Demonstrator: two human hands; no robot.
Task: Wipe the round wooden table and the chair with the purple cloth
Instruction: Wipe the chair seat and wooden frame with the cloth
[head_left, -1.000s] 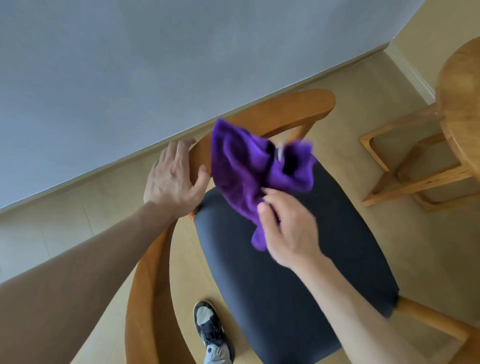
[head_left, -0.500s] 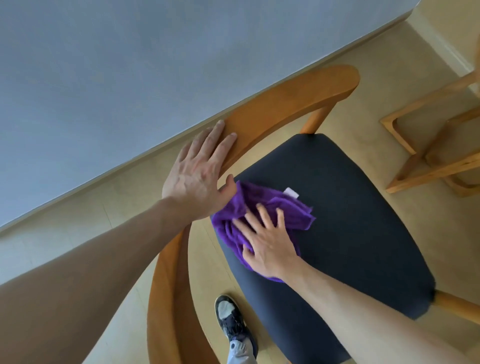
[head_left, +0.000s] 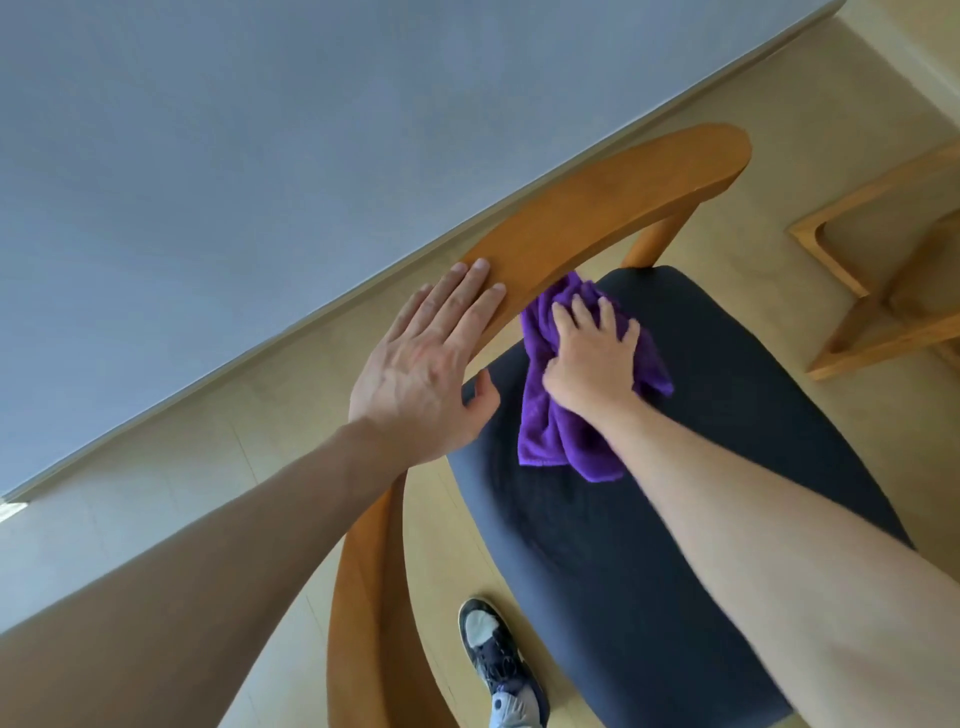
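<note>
The chair has a curved wooden backrest (head_left: 613, 208) and a dark padded seat (head_left: 649, 545). The purple cloth (head_left: 545, 431) lies bunched on the far part of the seat, close under the backrest. My right hand (head_left: 592, 358) presses on the cloth with fingers spread and fairly straight. My left hand (head_left: 426, 374) rests flat on top of the backrest, fingers straight, thumb hanging over the seat's edge. The round table top is out of view.
The wooden base of the table (head_left: 883, 291) stands on the floor at the right. A grey wall (head_left: 260, 130) runs behind the chair. My shoe (head_left: 493, 660) is on the light floor between the backrest and the seat.
My right hand brought the cloth down from the air onto the seat and then slid it away toward the backrest. My left hand flattened on the backrest.
</note>
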